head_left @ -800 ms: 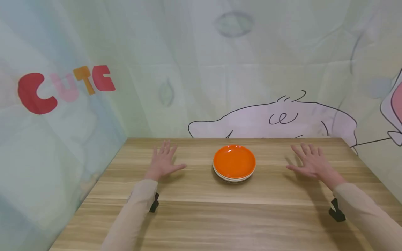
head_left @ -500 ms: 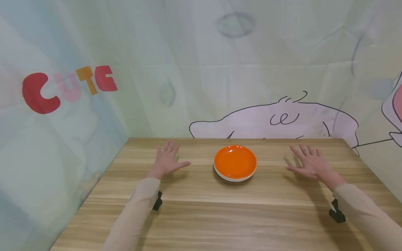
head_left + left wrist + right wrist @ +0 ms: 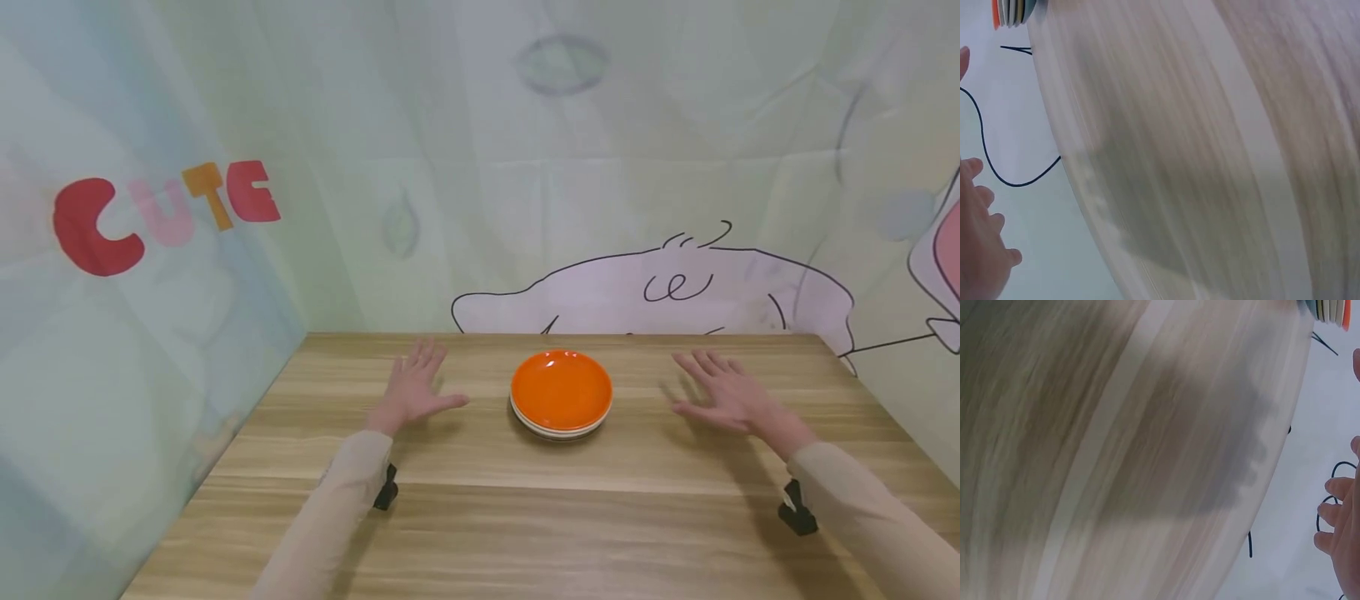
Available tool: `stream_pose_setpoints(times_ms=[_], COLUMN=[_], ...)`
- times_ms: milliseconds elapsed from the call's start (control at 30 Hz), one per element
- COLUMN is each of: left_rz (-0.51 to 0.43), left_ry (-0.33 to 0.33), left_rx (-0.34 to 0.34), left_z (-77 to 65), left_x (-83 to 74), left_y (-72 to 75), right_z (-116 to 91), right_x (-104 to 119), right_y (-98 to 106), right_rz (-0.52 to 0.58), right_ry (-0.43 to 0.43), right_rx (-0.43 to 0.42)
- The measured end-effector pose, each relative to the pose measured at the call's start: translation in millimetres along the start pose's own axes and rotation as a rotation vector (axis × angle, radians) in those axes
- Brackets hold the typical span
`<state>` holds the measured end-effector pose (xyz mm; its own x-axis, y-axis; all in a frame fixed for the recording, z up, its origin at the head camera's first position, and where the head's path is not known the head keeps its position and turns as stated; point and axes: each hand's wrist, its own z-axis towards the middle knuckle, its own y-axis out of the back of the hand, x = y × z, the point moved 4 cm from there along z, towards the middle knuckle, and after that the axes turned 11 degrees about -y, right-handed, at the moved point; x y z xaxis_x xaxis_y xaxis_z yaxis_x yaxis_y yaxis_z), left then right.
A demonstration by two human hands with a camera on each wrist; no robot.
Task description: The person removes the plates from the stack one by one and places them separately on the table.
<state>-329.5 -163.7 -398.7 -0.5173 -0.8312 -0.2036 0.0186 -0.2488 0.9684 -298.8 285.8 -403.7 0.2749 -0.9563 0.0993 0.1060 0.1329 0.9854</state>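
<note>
A stack of plates sits toward the back middle of the wooden table, an orange one on top and paler rims beneath. Its edge appears at the top left of the left wrist view and the top right of the right wrist view. To the left of the stack, my left hand hovers above the table with fingers spread and thumb toward the plates. My right hand hovers on the other side, fingers also spread. Both hands are apart from the plates and hold nothing.
The wooden table reaches back to a pale curtain printed with a cartoon outline. Coloured letters mark the curtain on the left. Black wrist cameras are strapped under both sleeves.
My left hand has moved right, closer to the plates. The right hand has shifted slightly left toward them. The plate stack stays in place.
</note>
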Motion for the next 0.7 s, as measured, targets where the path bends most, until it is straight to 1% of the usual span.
stream_pose_setpoints(times_ms=[100, 333, 433, 567, 700], left_rz=[-0.036, -0.077, -0.142, -0.252, -0.327], left_ry=[-0.008, -0.069, -0.066, -0.055, -0.056], left_rx=[-0.003, -0.034, -0.037, -0.037, -0.046], left_z=[2.7, 10.4, 12.1, 13.1, 15.9], left_x=[-5.4, -18.5, -24.4, -33.8, -44.3], left_y=[-1.6, -4.7, -6.2, -8.6, -9.6], right_z=[1, 6, 8, 12, 17], right_x=[2, 12, 18, 27, 35], right_y=[-2, -7, -8, -11, -14], right_rz=[0.036, 0.135, 0.175, 0.212, 0.259], right_ry=[-0.007, -0.014, -0.016, -0.005, -0.002], right_rx=[0.005, 0.029, 0.037, 0.041, 0.038])
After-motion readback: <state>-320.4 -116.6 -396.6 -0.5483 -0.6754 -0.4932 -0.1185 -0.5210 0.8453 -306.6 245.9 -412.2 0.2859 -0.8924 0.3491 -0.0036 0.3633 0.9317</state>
